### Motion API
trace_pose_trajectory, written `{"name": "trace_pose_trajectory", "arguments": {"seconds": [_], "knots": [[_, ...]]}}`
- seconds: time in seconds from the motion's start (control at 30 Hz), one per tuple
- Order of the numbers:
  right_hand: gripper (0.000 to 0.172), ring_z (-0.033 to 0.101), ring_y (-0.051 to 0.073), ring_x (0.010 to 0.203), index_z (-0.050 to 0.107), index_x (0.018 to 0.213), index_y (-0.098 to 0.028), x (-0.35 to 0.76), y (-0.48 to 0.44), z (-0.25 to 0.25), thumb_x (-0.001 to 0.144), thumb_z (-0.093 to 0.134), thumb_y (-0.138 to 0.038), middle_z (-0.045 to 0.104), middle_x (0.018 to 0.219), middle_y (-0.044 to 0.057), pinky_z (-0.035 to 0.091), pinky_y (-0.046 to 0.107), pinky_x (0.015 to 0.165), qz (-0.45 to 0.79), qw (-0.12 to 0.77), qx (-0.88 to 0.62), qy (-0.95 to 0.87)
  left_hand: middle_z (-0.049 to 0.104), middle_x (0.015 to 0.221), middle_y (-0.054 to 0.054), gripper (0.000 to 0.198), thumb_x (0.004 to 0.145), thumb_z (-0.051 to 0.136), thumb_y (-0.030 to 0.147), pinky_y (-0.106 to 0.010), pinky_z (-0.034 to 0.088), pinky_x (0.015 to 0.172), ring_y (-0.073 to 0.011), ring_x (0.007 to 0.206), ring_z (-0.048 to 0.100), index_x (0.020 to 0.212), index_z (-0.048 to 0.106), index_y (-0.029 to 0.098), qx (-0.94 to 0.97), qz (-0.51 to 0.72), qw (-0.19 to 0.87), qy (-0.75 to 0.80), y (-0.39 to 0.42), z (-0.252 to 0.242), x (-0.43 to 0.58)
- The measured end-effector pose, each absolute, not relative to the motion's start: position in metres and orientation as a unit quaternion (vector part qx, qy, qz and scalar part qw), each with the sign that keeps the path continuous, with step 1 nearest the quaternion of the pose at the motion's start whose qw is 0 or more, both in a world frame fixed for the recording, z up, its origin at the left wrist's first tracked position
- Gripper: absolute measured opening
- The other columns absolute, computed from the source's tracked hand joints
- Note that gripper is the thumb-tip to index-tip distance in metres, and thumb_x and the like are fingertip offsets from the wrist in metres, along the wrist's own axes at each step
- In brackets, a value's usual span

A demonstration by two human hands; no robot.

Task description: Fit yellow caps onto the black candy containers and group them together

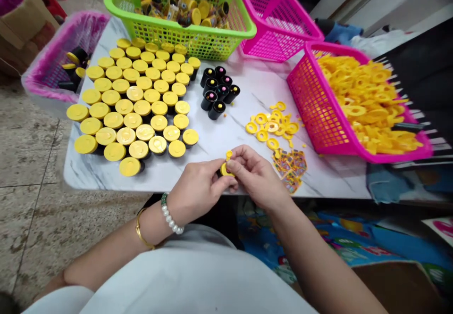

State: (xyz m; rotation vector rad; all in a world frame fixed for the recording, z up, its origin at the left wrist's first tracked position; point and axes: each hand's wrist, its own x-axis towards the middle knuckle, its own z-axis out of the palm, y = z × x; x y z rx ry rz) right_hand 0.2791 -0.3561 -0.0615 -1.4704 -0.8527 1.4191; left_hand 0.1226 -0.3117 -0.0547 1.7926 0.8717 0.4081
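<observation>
Close to the table's front edge, my left hand (201, 182) is closed around a black cup, mostly hidden by my fingers. My right hand (256, 175) pinches a yellow plastic ring piece with a small round tab (228, 161) at the top of that cup. Beyond my hands stands a small group of open black cups (216, 110) with pink, yellow and orange tips inside. Loose yellow rings (272, 125) lie to the right, with printed labels or stickers (290, 168) just nearer. On the left, many black cups with yellow lids (132, 120) stand upright in rows.
A pink basket (320, 116) heaped with yellow parts stands at the right. Behind are a green basket (198, 40) of wrapped pieces and another pink basket (279, 50). A lined pink bin (42, 69) with black cups sits beyond the table's left edge.
</observation>
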Motion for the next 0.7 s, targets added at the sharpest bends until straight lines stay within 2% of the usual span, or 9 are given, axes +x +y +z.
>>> {"name": "trace_pose_trajectory", "arguments": {"seconds": [0.07,0.17,0.27,0.37,0.43,0.53,0.7], "knots": [[0.036,0.046,0.005,0.039,0.052,0.089,-0.022,0.277,-0.357,-0.063,0.077,0.074,-0.048,0.053,0.059,-0.01,0.04,0.017,0.037,0.551,0.456,-0.605,-0.35,0.066,0.068,0.002,0.011,0.089,0.061,0.025,-0.02,0.037,0.057,-0.0103,0.057,0.053,0.086,0.069,0.017,0.747,0.175,0.525,0.367,-0.312,-0.057,0.122],[0.038,0.045,0.005,0.038,0.053,0.09,-0.022,0.278,-0.357,-0.064,0.077,0.073,-0.051,0.055,0.059,-0.009,0.036,0.016,0.034,0.581,0.44,-0.591,-0.345,0.064,0.063,0.003,0.013,0.088,0.063,0.027,-0.02,0.038,0.056,-0.0102,0.053,0.052,0.092,0.07,0.017,0.741,0.176,0.534,0.367,-0.313,-0.06,0.121],[0.039,0.055,0.008,0.048,0.055,0.087,-0.02,0.285,-0.354,-0.061,0.075,0.075,-0.051,0.061,0.067,-0.005,0.046,0.019,0.043,0.641,0.425,-0.55,-0.324,0.067,0.065,0.002,0.014,0.087,0.063,0.025,-0.019,0.04,0.055,-0.0103,0.053,0.055,0.094,0.07,0.016,0.736,0.186,0.541,0.362,-0.313,-0.06,0.118],[0.039,0.061,0.01,0.058,0.058,0.093,-0.02,0.29,-0.356,-0.06,0.073,0.079,-0.046,0.064,0.074,-0.003,0.052,0.023,0.054,0.667,0.42,-0.528,-0.315,0.07,0.071,0.0,0.017,0.089,0.058,0.029,-0.019,0.041,0.054,-0.0099,0.053,0.058,0.09,0.07,0.016,0.736,0.198,0.546,0.348,-0.312,-0.058,0.116],[0.041,0.063,0.01,0.06,0.058,0.098,-0.02,0.29,-0.36,-0.06,0.073,0.08,-0.044,0.065,0.074,-0.002,0.053,0.024,0.059,0.658,0.42,-0.534,-0.326,0.066,0.061,0.001,0.028,0.093,0.049,0.034,-0.018,0.04,0.05,-0.0092,0.047,0.057,0.084,0.069,0.016,0.73,0.179,0.562,0.347,-0.311,-0.056,0.116],[0.043,0.063,0.01,0.058,0.056,0.1,-0.02,0.287,-0.365,-0.06,0.074,0.079,-0.045,0.063,0.068,-0.005,0.051,0.023,0.058,0.639,0.423,-0.553,-0.327,0.051,0.042,0.005,0.043,0.097,0.039,0.035,-0.017,0.036,0.045,-0.0079,0.038,0.05,0.071,0.067,0.016,0.706,0.144,0.591,0.363,-0.305,-0.055,0.119],[0.043,0.058,0.009,0.051,0.053,0.093,-0.021,0.28,-0.365,-0.06,0.071,0.08,-0.046,0.058,0.062,-0.008,0.051,0.021,0.052,0.608,0.456,-0.564,-0.322,0.048,0.042,0.006,0.044,0.094,0.043,0.034,-0.016,0.033,0.041,-0.0058,0.034,0.045,0.056,0.054,0.016,0.666,0.129,0.631,0.377,-0.299,-0.055,0.124]]}}
